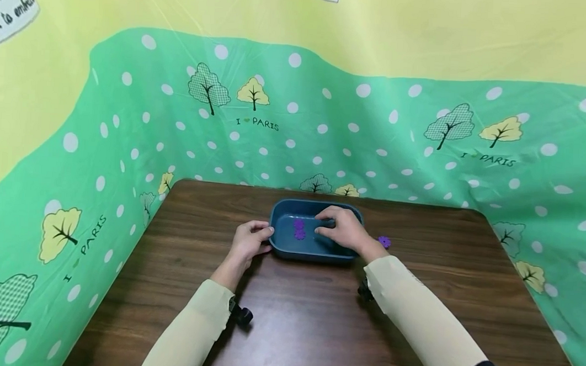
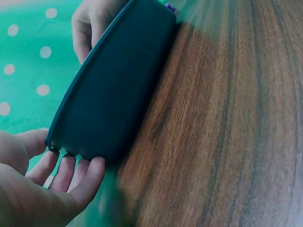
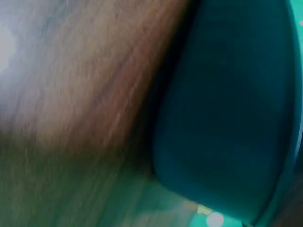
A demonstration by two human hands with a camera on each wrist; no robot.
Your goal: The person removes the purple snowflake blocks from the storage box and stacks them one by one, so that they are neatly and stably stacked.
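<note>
A dark blue rectangular tray [image 1: 314, 257] with rounded corners stands on the brown wooden table [image 1: 296, 316]. My left hand [image 1: 250, 239] holds its left end, the thumb at the rim and the fingers against the outer wall, as the left wrist view shows. Inside, left of the middle, lie small purple flower-shaped pieces [image 1: 299, 229], close together. Over the tray's right half hovers my right hand [image 1: 345, 228], thumb and index finger bent and apart, with nothing visible between them. Another purple flower-shaped piece [image 1: 384, 241] lies on the table just right of the tray.
A green and yellow patterned cloth [image 1: 295, 133] hangs behind the table and along its sides. Each wrist carries a small black camera, the left one [image 1: 242, 315] hanging low above the wood. The right wrist view is blurred and shows mostly the tray's outer wall [image 3: 222, 109].
</note>
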